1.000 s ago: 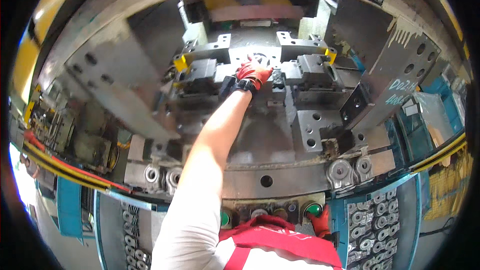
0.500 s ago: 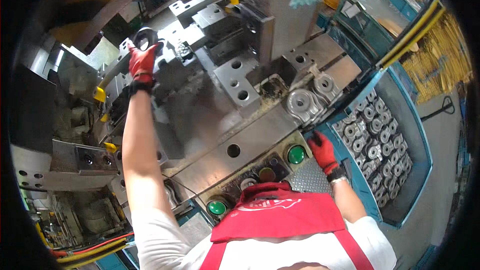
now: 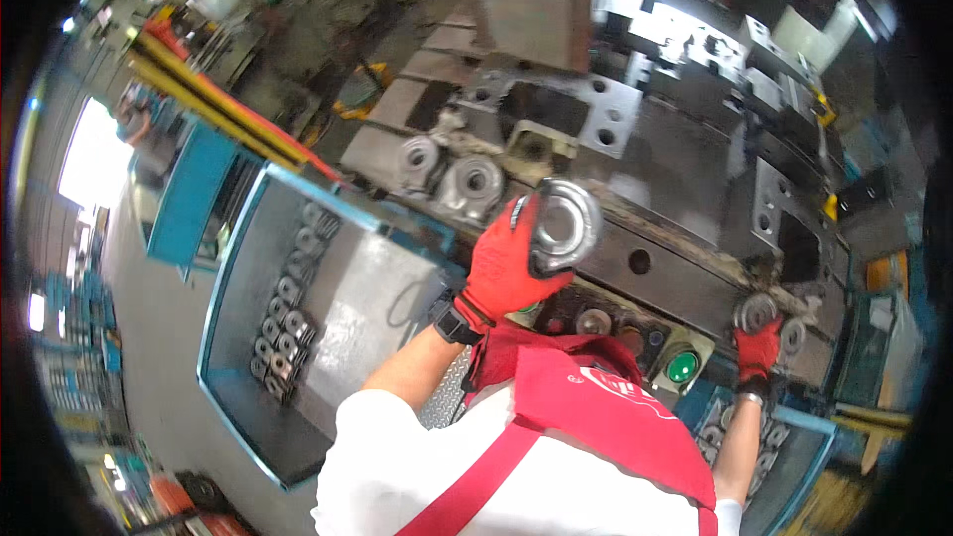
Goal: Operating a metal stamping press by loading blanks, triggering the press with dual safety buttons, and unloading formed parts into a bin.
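My left hand [image 3: 508, 263], in a red glove, grips a ring-shaped metal casting [image 3: 568, 226] with a stepped round face. It holds the part up in front of the press bed, above the front ledge. On the right end of that ledge, my right hand [image 3: 757, 352], also red-gloved, has its fingers round the near edge of another round metal casting [image 3: 756, 313]. One more casting [image 3: 792, 336] lies just right of that hand. Two further castings, a larger one [image 3: 473, 186] and a smaller one [image 3: 418, 159], rest on the ledge's left end.
A blue bin [image 3: 223, 318] at the left holds several castings in rows. Another blue bin [image 3: 816, 447] with castings stands by my right forearm. A green push button [image 3: 683, 367] sits on the panel before me. Steel die blocks [image 3: 685, 35] stand on the press bed.
The view has swung to the left. My left hand has come back from the dies with the ring-shaped casting. My right hand has reached up to a casting on the ledge.
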`<state>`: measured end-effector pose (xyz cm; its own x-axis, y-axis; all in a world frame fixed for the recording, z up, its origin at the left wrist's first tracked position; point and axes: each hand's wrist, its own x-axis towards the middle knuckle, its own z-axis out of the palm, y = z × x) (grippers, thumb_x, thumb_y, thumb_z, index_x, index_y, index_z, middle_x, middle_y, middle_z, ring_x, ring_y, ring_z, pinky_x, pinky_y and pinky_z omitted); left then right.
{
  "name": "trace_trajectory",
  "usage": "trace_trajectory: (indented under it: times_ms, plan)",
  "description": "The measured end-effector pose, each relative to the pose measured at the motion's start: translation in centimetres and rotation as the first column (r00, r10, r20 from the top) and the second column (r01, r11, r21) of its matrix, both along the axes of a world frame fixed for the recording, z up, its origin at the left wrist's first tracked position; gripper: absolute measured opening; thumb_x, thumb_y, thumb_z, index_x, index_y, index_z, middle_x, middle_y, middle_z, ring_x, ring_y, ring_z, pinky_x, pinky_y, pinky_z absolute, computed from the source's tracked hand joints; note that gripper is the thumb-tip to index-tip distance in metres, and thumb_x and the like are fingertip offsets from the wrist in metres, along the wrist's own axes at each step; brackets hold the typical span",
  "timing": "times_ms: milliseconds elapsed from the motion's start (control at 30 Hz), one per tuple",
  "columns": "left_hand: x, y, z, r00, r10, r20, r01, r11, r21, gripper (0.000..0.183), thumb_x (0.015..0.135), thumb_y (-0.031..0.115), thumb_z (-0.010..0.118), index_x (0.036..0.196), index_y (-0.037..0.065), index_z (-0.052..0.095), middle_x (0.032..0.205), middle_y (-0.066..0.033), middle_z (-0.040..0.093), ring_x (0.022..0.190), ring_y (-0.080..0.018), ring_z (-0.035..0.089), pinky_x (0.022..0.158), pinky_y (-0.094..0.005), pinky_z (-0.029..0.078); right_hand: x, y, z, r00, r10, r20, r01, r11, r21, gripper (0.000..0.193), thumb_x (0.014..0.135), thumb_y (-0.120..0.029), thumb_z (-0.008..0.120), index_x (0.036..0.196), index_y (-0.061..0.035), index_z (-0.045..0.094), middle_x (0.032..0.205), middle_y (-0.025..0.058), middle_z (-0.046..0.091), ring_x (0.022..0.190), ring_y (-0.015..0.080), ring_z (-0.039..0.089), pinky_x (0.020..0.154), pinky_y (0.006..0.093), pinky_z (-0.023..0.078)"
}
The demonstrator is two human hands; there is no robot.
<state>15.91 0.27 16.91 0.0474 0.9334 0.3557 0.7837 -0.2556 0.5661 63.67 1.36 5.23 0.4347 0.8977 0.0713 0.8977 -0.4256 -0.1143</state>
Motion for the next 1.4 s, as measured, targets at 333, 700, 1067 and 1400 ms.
trace_trajectory:
  times_ms: [333,700,1067,1400]
  plan:
    - [-16.3,2.2,-6.9,0.715,0.697,-0.049,-0.695,0.702,-0.154,0.106,0.055,0.037,0.077,0.138,0.009,0.016,0.112,-0.0243,0.049,0.103,-0.0383,0.049,0.085,-0.0412,0.042,-1.0,-1.9,3.0,0.928,0.112,-0.356,-0.042,0.980,0.197,0.100,0.060,-0.025,0.075,0.138,-0.0038,0.017,0.125,0.0219,0.046,0.116,0.0286,0.044,0.096,0.0342,0.033]
    - [-18.2,10.8,-9.4,0.705,0.581,-0.405,-0.693,0.686,-0.221,0.092,0.057,0.042,0.070,0.131,0.005,0.030,0.098,-0.0225,0.057,0.091,-0.0360,0.056,0.079,-0.0432,0.046,-15.4,1.4,18.5,0.428,0.330,-0.842,-0.145,0.944,0.296,0.084,0.064,-0.004,0.062,0.138,-0.0059,0.022,0.122,0.0087,0.045,0.107,0.0164,0.045,0.092,0.0270,0.036]
    - [-18.0,7.1,-9.1,0.773,0.630,0.074,-0.635,0.769,0.073,0.085,0.068,0.027,0.068,0.135,-0.002,0.023,0.135,-0.0242,0.030,0.126,-0.0356,0.027,0.105,-0.0406,0.020,-20.7,24.6,23.6,0.810,0.429,-0.400,-0.278,0.882,0.381,0.106,0.057,-0.045,0.070,0.135,0.0065,0.018,0.118,0.0229,0.050,0.109,0.0304,0.050,0.091,0.0325,0.038]
    - [-18.7,1.2,-14.6,0.625,0.604,0.494,-0.699,0.715,0.010,0.074,0.071,0.008,0.064,0.133,-0.004,0.025,0.136,-0.0213,0.030,0.127,-0.0320,0.029,0.106,-0.0382,0.020,-24.1,38.9,21.7,0.963,0.074,-0.258,-0.085,0.996,-0.031,0.110,0.060,-0.052,0.068,0.136,0.0038,0.012,0.121,0.0182,0.050,0.109,0.0315,0.051,0.090,0.0395,0.042]
